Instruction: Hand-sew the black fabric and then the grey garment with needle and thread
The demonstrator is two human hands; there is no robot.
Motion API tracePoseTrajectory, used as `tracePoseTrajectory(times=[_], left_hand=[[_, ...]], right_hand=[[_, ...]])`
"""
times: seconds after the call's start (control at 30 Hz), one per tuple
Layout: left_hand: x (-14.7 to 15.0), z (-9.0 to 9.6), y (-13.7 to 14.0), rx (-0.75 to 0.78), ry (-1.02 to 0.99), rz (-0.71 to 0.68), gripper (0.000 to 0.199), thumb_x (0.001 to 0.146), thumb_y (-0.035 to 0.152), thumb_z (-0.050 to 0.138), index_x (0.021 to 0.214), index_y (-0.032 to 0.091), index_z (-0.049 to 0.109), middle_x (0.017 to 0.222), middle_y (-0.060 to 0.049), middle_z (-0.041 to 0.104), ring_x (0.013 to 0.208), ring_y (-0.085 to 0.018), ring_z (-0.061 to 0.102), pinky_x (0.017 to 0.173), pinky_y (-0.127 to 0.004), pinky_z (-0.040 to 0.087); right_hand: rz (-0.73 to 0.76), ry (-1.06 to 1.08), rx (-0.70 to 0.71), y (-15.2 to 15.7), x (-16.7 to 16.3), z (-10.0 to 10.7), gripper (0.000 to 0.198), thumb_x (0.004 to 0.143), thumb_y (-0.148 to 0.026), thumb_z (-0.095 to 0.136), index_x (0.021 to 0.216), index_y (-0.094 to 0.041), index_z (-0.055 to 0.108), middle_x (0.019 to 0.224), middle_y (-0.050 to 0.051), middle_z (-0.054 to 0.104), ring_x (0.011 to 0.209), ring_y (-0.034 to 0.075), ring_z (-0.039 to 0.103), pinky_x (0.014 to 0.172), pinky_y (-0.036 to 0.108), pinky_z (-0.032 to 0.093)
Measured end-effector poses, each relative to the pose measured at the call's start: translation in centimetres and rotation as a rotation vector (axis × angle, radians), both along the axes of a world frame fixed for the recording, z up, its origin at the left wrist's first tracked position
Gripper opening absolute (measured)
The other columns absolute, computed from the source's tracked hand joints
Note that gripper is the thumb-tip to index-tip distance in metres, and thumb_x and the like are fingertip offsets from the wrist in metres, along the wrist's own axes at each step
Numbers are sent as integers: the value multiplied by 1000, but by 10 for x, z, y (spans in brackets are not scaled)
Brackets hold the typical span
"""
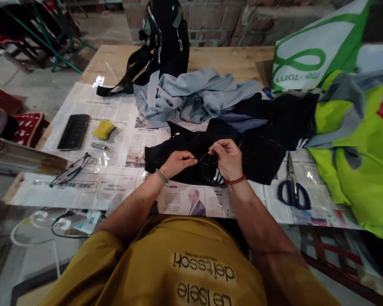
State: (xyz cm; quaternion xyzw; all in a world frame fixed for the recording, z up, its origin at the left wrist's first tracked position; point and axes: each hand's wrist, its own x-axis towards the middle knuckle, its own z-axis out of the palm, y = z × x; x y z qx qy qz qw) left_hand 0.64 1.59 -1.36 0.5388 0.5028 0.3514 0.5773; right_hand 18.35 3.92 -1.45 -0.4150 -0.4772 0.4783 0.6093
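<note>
Mustard T-shirt [147, 263] up close; left hand [178, 163] and right hand [229, 159] pinching thread [204, 156], black garment [191, 142] under them, mid-job, can't tell what's done.

Location type: a plain, rough work area; whether it belongs to a home or a small workshop cannot be determined. Identifying features: a bare brick wall [210, 21] at the rear and a grey, concrete-like floor [9, 72]. The work surface is a wooden table [230, 55], largely covered with newspaper [118, 157]. Scissors [294, 187] and loose garments, including black clothing [261, 144], lie on the covering.
</note>
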Motion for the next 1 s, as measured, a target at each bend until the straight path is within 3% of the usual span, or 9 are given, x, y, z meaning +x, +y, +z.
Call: tracePoseTrajectory(times=[0.2,0.4,0.5,0.67,0.87,1.0], left_hand=[[-2,-2,3,-87,-82,19,17,64,27,69,74,13,70,60,3,57,55,-7,46,55,-21,36],[-4,4,3,-98,-90,36,17,65,22,68,79,13,72,62,3,61,58,-7,49,57,-20,39],[-5,6,3,-88,-122,1,19,67,19,66,84,14,72,65,2,62,59,-8,51,58,-20,40],[-7,5,3,-100,-173,-28,22,68,18,65,88,14,71,69,1,64,61,-8,54,60,-20,42],[-7,2,3,-121,-200,-24,21,67,17,65,87,14,71,69,1,65,62,-9,56,63,-21,44],[-7,2,4,-126,-203,-27,21,67,17,65,87,14,71,67,1,65,60,-8,55,61,-21,43]], right_hand=[[155,99,-97,-2,3,5,28,80,-47,63,87,-23,51,77,-1,68,65,12,66,50,21,49],[246,208,-250,14,19,15,25,80,-45,64,87,-24,53,76,-2,69,82,17,70,56,26,58],[211,220,-266,31,26,22,21,80,-40,65,83,-22,54,74,0,69,81,18,70,65,32,61],[147,196,-110,58,39,46,20,82,-38,65,79,-22,53,74,0,67,85,19,69,77,39,60],[5,212,-57,84,54,90,10,89,-23,54,80,-21,49,69,-2,64,73,13,67,78,35,56],[-146,237,-95,94,57,117,19,93,-12,38,78,-21,46,59,-4,60,64,11,65,74,32,54]])
